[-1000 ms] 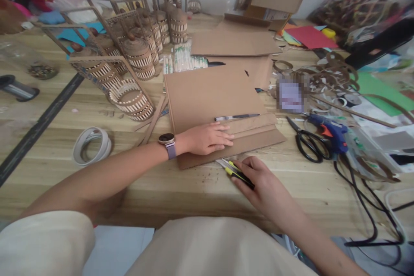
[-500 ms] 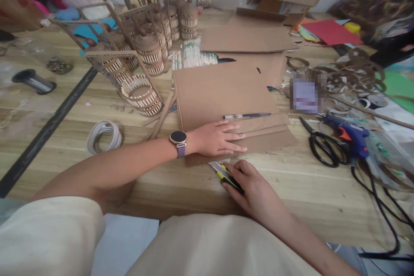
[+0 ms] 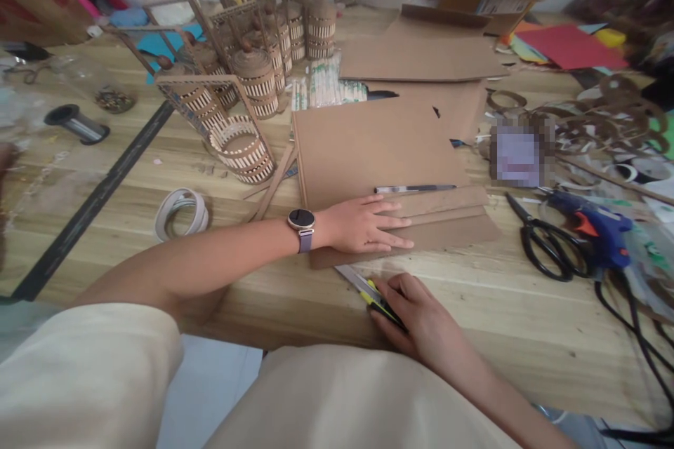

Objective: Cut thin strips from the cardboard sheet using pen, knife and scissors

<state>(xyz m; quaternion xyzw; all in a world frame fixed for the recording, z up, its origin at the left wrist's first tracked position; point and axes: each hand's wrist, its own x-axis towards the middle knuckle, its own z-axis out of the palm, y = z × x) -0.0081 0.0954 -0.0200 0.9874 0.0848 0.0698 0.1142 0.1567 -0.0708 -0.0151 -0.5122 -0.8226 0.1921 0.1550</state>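
Observation:
My left hand (image 3: 363, 223) lies flat with fingers spread on a brown cardboard sheet (image 3: 368, 140), near its front edge. A black pen (image 3: 415, 189) rests on the sheet just beyond my fingertips. Cut strips of cardboard (image 3: 453, 209) lie beside and under those fingers. Closer to me, my right hand (image 3: 418, 312) grips a yellow-and-black utility knife (image 3: 380, 303). Its long blade is out, pointing left, with the tip by the sheet's front edge; I cannot tell whether it touches the cardboard.
Several woven lantern-like baskets (image 3: 255, 81) with tall handles stand at the back left. A roll of tape (image 3: 182, 214) lies left of the sheet. To the right are black scissors (image 3: 547, 242), a blue glue gun (image 3: 595, 224) with its cord, and curled cardboard strips (image 3: 605, 112).
My right hand has drawn the knife slightly back toward me, and more of its blade shows. My left hand stays flat on the cardboard. The whole view has shifted a little.

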